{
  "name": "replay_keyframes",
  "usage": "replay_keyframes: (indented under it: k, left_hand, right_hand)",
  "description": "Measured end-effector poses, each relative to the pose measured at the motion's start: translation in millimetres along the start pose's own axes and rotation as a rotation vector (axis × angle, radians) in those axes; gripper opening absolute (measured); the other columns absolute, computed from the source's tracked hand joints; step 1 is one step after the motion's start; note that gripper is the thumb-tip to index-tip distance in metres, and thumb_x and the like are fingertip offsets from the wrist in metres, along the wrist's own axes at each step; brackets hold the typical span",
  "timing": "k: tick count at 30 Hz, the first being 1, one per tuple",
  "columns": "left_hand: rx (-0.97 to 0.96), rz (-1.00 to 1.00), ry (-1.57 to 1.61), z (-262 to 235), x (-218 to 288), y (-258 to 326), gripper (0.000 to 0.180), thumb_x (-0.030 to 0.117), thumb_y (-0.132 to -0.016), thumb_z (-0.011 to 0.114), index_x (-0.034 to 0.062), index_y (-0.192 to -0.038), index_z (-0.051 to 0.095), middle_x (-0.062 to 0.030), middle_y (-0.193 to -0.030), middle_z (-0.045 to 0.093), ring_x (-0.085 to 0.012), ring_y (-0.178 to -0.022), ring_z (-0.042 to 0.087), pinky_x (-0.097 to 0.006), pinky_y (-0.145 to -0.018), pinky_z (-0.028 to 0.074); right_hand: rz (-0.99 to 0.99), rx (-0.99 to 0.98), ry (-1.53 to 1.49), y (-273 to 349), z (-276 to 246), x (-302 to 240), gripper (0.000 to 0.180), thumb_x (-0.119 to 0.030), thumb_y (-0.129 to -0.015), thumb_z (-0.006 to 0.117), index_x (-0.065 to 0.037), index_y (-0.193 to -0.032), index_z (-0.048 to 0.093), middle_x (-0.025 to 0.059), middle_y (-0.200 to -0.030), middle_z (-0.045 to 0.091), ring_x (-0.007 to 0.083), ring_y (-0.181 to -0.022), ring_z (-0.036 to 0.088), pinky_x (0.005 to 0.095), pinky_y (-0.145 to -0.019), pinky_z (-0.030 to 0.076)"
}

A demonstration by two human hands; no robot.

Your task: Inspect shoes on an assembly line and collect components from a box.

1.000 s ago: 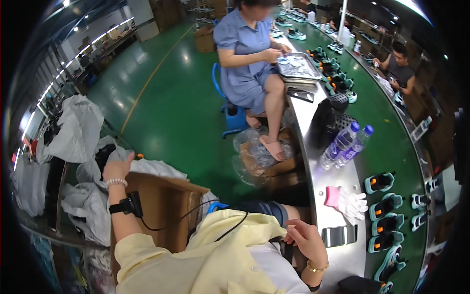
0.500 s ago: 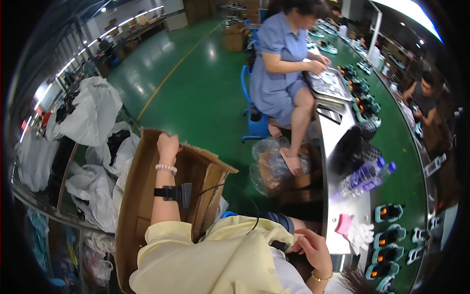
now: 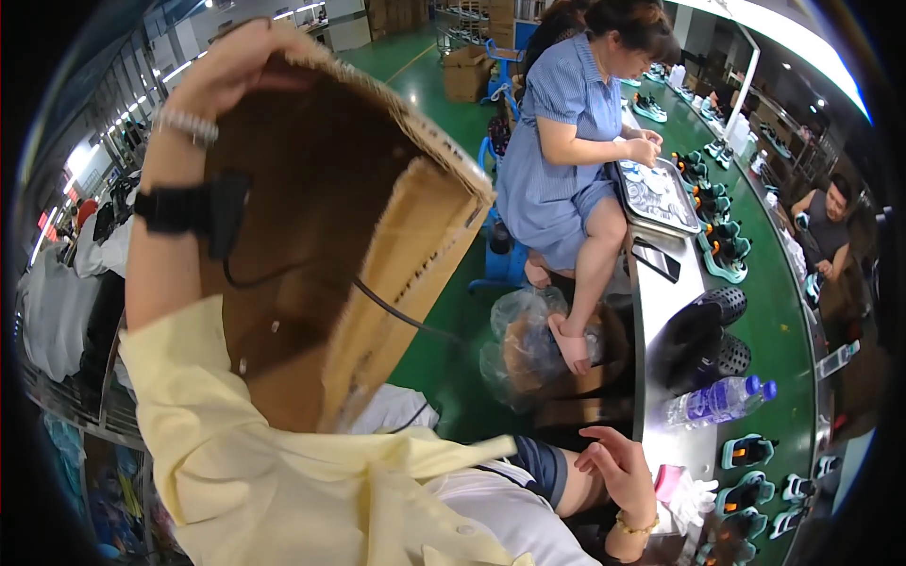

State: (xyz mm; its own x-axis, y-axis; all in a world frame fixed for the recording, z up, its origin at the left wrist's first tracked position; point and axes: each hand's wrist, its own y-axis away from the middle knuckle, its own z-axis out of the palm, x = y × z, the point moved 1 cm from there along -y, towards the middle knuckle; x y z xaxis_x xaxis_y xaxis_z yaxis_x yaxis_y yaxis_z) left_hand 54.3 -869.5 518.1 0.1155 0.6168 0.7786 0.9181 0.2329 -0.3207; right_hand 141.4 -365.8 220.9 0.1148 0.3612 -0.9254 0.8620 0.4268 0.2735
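Observation:
My left hand (image 3: 236, 71) grips the far rim of an open brown cardboard box (image 3: 330, 236) and holds it tilted up in front of me, its dark inside facing me. A black wrist strap with a cable sits on that forearm. My right hand (image 3: 623, 467) rests near my lap with fingers spread, holding nothing, next to the edge of the long green worktable (image 3: 783, 321). A pink-and-white glove (image 3: 684, 491) lies just right of that hand.
A person in a blue dress (image 3: 566, 160) sits ahead at the table over a metal tray (image 3: 656, 193). Plastic water bottles (image 3: 717, 401), a black mesh basket (image 3: 703, 330) and several green fixtures stand on the table. A plastic bag (image 3: 528, 349) lies on the floor. White sacks sit at left.
My left hand has lifted the cardboard box from the floor up toward my face, so it now fills the left of the view. My right hand stays near the table edge.

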Motion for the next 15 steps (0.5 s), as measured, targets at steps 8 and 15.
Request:
replay_keyframes:
  k: [8, 15]
  left_hand:
    - [0.079, -0.184, 0.284, -33, -116, -98, 0.027, 0.015, -0.084, 0.067, -0.0006, -0.106, 0.063, -0.0084, -0.097, 0.068, -0.0193, -0.082, 0.067, -0.034, -0.075, 0.056]
    - [0.19, -0.228, 0.101, -21, -225, -58, 0.027, 0.016, -0.086, 0.066, -0.0012, -0.107, 0.062, -0.0062, -0.098, 0.067, -0.0166, -0.083, 0.064, -0.031, -0.074, 0.051]
  right_hand:
    - [0.044, -0.029, -0.045, -4, 13, 8, 0.025, -0.013, -0.094, 0.054, 0.003, -0.111, 0.061, 0.0096, -0.075, 0.068, 0.0121, -0.071, 0.065, 0.0243, -0.068, 0.051]
    - [0.096, -0.087, 0.017, -18, 33, 22, 0.025, -0.015, -0.094, 0.055, 0.003, -0.111, 0.062, 0.0105, -0.076, 0.069, 0.0126, -0.072, 0.067, 0.0234, -0.069, 0.052]
